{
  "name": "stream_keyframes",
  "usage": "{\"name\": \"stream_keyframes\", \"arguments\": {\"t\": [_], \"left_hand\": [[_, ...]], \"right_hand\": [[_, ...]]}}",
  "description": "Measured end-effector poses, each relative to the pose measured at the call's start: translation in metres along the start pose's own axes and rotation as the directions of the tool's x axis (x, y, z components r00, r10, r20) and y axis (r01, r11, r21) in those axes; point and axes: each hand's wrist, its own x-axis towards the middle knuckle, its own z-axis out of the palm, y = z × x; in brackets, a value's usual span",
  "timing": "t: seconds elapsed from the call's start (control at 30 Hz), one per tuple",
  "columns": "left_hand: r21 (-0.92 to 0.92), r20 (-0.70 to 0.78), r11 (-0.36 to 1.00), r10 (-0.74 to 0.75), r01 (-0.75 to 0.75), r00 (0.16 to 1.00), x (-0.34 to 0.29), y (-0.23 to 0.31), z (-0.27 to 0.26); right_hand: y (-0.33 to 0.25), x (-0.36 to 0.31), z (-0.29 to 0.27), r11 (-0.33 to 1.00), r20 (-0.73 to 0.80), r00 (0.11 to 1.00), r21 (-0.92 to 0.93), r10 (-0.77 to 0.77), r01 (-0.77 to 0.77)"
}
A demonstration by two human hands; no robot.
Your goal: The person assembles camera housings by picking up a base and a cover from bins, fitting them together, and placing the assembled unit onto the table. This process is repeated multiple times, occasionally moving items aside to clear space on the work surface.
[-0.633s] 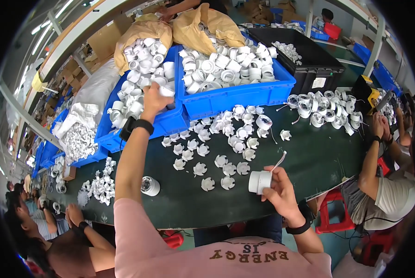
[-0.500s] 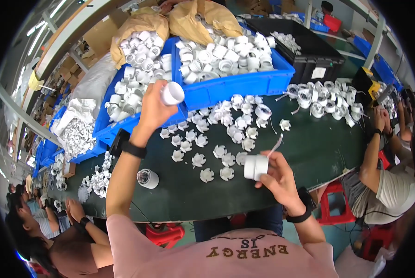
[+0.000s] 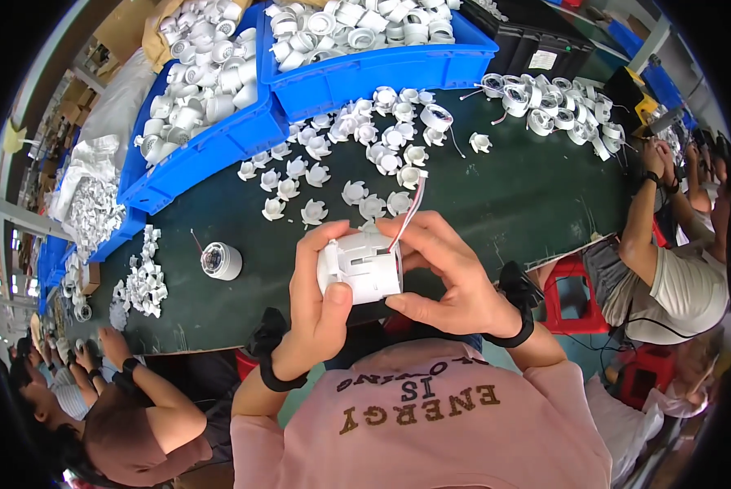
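Observation:
Close in front of my body, my left hand (image 3: 315, 297) and my right hand (image 3: 455, 285) are both closed on a white cylindrical plastic housing (image 3: 357, 267) lying on its side. Slots show in its wall. A thin red and white wire lead (image 3: 412, 213) rises from it near my right fingers and ends in a small white plug. How the parts inside fit together is hidden. To the left, a finished-looking white round unit (image 3: 221, 261) with a clear top stands on the table. Beyond my fingers lie several white petal-shaped plastic pieces (image 3: 313, 213).
Blue bins (image 3: 382, 72) of white housings (image 3: 359, 38) line the far side of the dark green table (image 3: 528, 212). A heap of wired round parts (image 3: 549, 106) lies far right; small white parts (image 3: 143, 281) lie left. People sit on both sides.
My left hand has come back from the blue bins with a white housing, down to my right hand. Both hands now meet on the white parts. My view has tilted lower.

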Motion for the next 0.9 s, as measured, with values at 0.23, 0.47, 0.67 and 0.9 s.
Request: {"name": "stream_keyframes", "arguments": {"t": [0.23,0.47,0.67,0.9], "left_hand": [[-0.009,-0.088,0.998,0.065,-0.066,0.994,-0.021,-0.008,0.008],[-0.092,-0.071,0.993,-0.075,0.068,0.995,-0.023,-0.003,0.012],[-0.197,-0.054,0.931,-0.323,0.307,0.945,-0.013,-0.015,0.022],[-0.175,-0.309,0.86,-0.511,0.48,0.802,-0.026,-0.057,-0.047]], "right_hand": [[-0.005,-0.009,0.002,0.966,0.137,0.984,-0.214,-0.116,0.144],[-0.002,-0.008,0.001,0.97,0.154,0.987,-0.226,-0.051,0.086],[0.014,-0.005,-0.002,0.883,0.058,0.996,-0.468,0.075,-0.039],[0.06,0.035,-0.12,0.627,-0.015,1.0,-0.779,0.008,-0.017]]}}
